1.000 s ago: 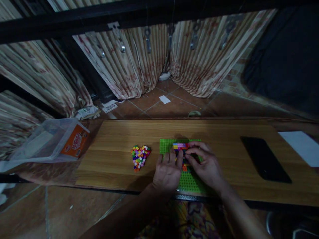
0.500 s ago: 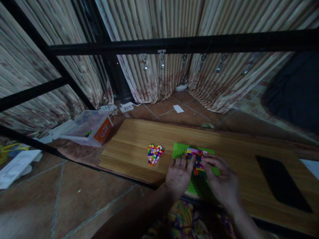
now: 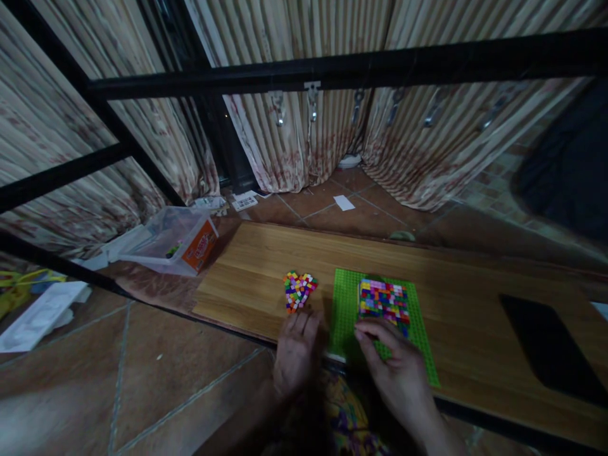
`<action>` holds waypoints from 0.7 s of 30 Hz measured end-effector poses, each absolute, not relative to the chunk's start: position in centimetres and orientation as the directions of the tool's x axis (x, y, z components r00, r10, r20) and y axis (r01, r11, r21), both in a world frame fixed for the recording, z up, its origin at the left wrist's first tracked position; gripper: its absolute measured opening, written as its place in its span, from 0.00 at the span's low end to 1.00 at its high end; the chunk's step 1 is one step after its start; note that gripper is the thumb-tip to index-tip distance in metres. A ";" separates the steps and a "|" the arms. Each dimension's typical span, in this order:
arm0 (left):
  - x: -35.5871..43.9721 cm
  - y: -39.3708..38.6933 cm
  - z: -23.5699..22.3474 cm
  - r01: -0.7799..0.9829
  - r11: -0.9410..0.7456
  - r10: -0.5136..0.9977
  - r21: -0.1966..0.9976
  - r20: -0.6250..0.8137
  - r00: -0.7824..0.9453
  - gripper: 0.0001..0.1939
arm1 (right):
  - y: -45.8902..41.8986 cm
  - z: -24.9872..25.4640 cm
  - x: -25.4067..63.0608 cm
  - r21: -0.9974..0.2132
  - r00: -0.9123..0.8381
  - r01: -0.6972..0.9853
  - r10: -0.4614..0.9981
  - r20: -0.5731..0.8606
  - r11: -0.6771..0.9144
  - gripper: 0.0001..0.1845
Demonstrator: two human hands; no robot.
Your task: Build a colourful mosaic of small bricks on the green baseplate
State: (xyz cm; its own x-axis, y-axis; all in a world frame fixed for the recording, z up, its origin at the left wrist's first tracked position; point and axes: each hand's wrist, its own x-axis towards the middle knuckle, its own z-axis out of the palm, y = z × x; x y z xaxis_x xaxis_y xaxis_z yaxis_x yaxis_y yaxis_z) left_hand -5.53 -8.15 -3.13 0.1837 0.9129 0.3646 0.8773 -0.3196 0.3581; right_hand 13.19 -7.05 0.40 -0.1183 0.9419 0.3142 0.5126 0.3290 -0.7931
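Note:
A green studded baseplate (image 3: 346, 310) lies on the wooden board, and a block of multicoloured toy bricks (image 3: 384, 299) covers part of it. My right hand (image 3: 396, 367) is over the near part of the plate, thumb and forefinger pinched together at the block's lower left corner. Whatever may be between those fingertips is too small to make out. To the left, a pile of loose toy bricks (image 3: 299, 291) rests on the wood. Just below the pile is my left hand (image 3: 297, 351), palm down, its fingers reaching forward and loosely bent, with no brick visible in it.
The wooden board (image 3: 256, 266) carries a flat black panel (image 3: 551, 345) at the right. On the tiled floor at the left stands a clear plastic box (image 3: 161, 244) with an orange label. A black metal bar (image 3: 285, 79) with hanging clips crosses above, before striped curtains.
My left hand has left the block and moved left, close to the loose pile. My right hand has drawn back toward me, uncovering more of the block. The view has shifted slightly.

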 end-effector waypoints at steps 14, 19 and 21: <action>-9.9 -7.5 -2.5 0.914 -0.041 0.945 0.403 0.313 -0.096 0.05 | -2.0 -2.3 3.9 -0.657 -0.387 0.608 0.889 0.245 0.446 0.10; -9.7 -7.2 -2.3 0.922 -0.030 0.942 0.386 0.318 -0.103 0.04 | -2.0 -2.8 3.6 -0.577 -0.390 0.682 0.891 0.232 0.449 0.08; -9.7 -7.0 -2.4 0.925 -0.035 0.938 0.379 0.332 -0.101 0.04 | -2.0 -3.0 3.6 -0.563 -0.391 0.688 0.887 0.246 0.459 0.08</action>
